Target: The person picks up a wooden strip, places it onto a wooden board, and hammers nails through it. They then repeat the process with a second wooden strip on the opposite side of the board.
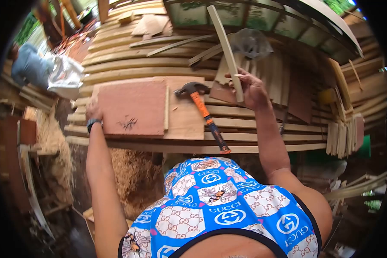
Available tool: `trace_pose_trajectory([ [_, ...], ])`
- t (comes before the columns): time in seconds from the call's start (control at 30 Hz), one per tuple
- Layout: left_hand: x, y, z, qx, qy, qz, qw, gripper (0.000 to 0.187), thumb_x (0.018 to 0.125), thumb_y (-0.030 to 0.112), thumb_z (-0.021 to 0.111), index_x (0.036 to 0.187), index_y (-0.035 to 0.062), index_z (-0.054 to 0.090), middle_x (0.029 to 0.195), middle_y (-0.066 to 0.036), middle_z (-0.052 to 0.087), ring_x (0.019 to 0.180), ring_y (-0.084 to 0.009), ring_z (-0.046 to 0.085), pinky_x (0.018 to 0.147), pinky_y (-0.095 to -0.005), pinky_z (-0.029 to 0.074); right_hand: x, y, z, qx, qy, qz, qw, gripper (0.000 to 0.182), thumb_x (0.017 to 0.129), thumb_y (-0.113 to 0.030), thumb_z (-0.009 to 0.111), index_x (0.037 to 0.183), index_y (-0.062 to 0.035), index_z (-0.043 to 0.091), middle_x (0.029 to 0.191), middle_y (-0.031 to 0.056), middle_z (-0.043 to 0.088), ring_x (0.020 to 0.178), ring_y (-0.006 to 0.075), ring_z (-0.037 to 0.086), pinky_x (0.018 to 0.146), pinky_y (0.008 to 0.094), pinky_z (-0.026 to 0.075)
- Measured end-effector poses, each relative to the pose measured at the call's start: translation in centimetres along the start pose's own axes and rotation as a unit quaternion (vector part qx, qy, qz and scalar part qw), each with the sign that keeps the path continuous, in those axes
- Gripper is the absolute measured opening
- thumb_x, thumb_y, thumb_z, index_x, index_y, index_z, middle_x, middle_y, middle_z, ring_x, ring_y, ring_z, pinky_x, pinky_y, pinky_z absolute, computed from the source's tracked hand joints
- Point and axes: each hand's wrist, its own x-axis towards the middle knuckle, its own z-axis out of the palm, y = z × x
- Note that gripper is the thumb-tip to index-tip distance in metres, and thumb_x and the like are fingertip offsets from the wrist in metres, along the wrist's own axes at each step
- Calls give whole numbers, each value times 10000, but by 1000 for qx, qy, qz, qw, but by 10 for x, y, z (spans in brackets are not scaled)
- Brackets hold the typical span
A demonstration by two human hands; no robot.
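Observation:
A reddish-brown board lies on a lighter plywood sheet, with a thin wooden strip along its right edge. At the board's left edge rests my left hand, a dark watch on its wrist; its fingers are too blurred to make out. My right hand is raised over the slats and grips a long pale wooden strip near its lower end; the strip tilts up and to the left. Between my hands, a hammer with an orange and black handle lies on the plywood and slats.
The slatted bench carries loose strips, a clear plastic bag and flat wood pieces. A bundle of short sticks stands at the right end. Another person is at the far left. Wood shavings lie below the bench.

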Motion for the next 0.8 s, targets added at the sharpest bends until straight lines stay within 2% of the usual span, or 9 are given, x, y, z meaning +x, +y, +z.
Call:
trace_pose_trajectory([
  [0.03,12,-16,17,100,19,109,989,484,1007,382,502,1415,129,561,1319,-273,628,1204,-481,617,986,-570,519,8,8,4,-68,12,-2,998,572,956,-121,481,1506,37,495,1202,147,704,914,167,650,744,322,559],
  [0.1,-17,33,-26,-95,22,-150,984,579,1033,525,465,1303,42,635,1295,-281,664,1211,-474,626,1002,-568,504,19,21,22,-72,21,22,997,575,932,-98,515,1498,-4,545,1184,121,707,900,145,636,739,293,546],
  [0.2,-14,26,-19,-106,48,-133,984,710,1029,635,424,1232,2,672,1268,-290,682,1213,-470,634,1025,-562,490,39,36,55,-225,-15,50,973,572,879,-53,597,1450,-77,631,1110,88,702,901,105,590,735,254,514],
  [0.33,-18,30,-24,-120,35,-140,982,701,1025,628,442,1249,0,661,1279,-289,676,1209,-474,634,1031,-556,487,73,54,95,-304,-22,45,951,572,869,-27,602,1440,-55,634,1102,95,700,878,99,583,739,251,516],
  [0.43,-25,36,-28,-125,46,-140,981,683,1030,614,442,1233,1,664,1285,-294,671,1207,-476,633,1027,-552,493,88,52,120,-400,-70,39,913,513,876,-52,677,1389,-54,665,1073,92,692,820,120,632,702,277,549],
  [0.47,-26,36,-28,-128,60,-136,981,660,1030,602,453,1190,-1,670,1260,-290,679,1183,-479,640,1007,-554,497,95,57,126,-400,-46,34,915,475,869,-80,723,1342,-52,691,993,78,696,803,110,638,678,285,556],
  [0.6,-29,40,-29,-124,74,-118,982,597,1029,554,493,1146,-4,671,1205,-286,693,1135,-476,651,973,-566,498,153,72,118,-514,-104,-76,848,489,838,-101,680,1326,-76,708,912,37,703,783,101,602,739,286,521],
  [0.7,-30,37,-19,-127,140,-66,980,518,1023,494,533,1078,-3,669,1122,-278,702,1070,-469,656,938,-580,496,193,91,104,-561,-140,-71,813,529,789,-108,667,1316,-102,717,903,44,718,811,112,606,768,283,513],
  [0.8,-32,33,-17,-130,165,-54,976,459,1020,443,553,1032,-1,668,1093,-266,699,1063,-459,646,938,-575,492,221,113,95,-594,-183,-88,778,543,737,-179,640,1266,-140,756,901,151,757,771,223,661,758,365,555],
])
